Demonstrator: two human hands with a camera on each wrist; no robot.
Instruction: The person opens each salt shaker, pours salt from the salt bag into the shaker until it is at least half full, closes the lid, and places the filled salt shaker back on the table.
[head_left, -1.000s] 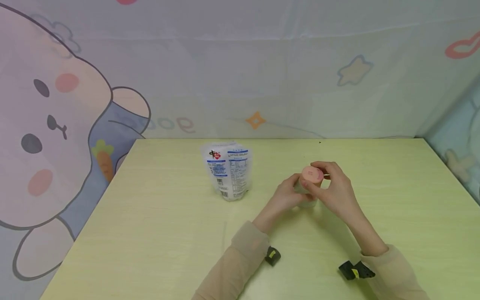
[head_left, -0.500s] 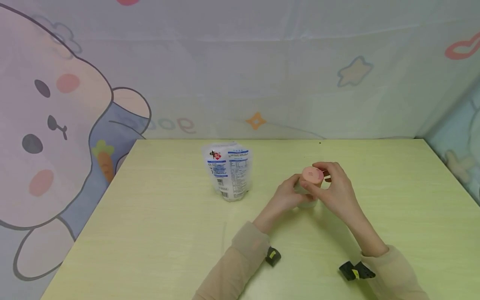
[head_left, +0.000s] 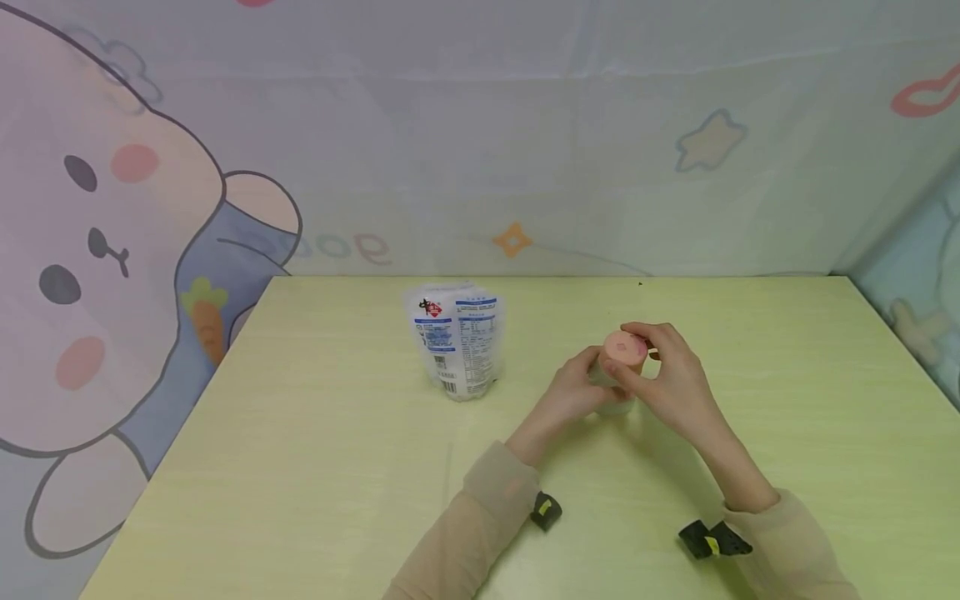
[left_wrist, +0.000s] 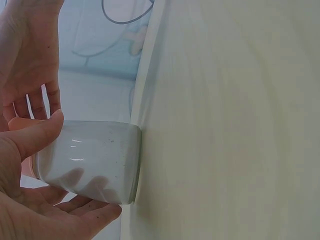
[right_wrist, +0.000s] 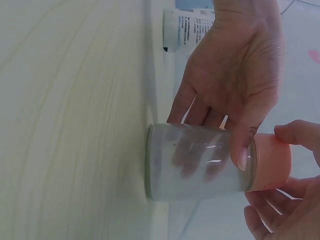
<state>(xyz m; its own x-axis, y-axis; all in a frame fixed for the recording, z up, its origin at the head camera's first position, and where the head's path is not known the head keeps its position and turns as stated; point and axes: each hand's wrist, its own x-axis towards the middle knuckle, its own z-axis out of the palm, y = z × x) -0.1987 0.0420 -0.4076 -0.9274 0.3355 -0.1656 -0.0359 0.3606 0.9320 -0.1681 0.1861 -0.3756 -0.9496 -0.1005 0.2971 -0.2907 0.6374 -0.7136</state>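
A clear jar with a pink lid stands upright on the table, right of centre in the head view. My left hand grips the jar's body, thumb on the near side and fingers showing through the wall in the right wrist view. My right hand holds the lid by its rim, thumb on one side and fingers on the other. The lid sits on the jar's mouth. In the left wrist view the jar wall looks see-through; I cannot tell whether anything is inside.
A printed plastic pouch stands left of the hands with blue and black text on it. The pale yellow table ends at a cartoon-printed curtain behind. Black wrist straps are on both sleeves.
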